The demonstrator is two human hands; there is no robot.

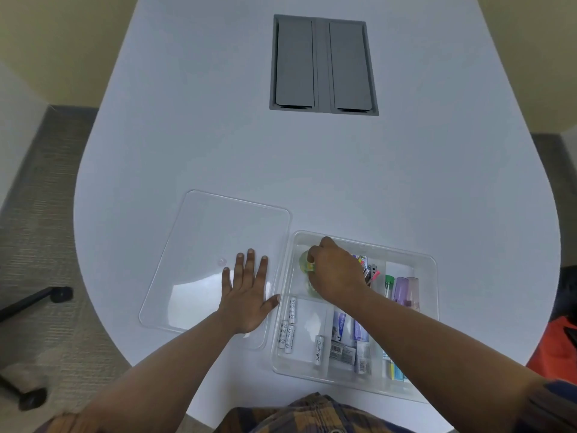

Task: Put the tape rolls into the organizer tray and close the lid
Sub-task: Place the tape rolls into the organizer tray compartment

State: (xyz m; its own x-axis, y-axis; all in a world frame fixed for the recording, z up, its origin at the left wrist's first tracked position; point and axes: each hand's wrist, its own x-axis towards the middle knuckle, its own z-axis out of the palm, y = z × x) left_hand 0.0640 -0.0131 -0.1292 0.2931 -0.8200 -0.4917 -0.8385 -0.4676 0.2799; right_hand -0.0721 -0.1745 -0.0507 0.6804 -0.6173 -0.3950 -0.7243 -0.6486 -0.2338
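A clear organizer tray (pixel 429 310) sits on the white table in front of me, split into compartments. My right hand (pixel 335 271) reaches into its far left compartment, fingers closed around a greenish tape roll (pixel 307 264); more tape (pixel 312 290) lies partly hidden under the hand. The clear lid (pixel 203 245) lies flat on the table to the left of the tray. My left hand (pixel 246 295) rests flat on the lid's near right part, fingers spread.
Other tray compartments hold batteries (pixel 292 326), small packets (pixel 346 342), clips and coloured tubes (pixel 401 289). A grey cable hatch (pixel 323 65) is set into the table farther away. A chair base (pixel 34 301) stands on the carpet at left.
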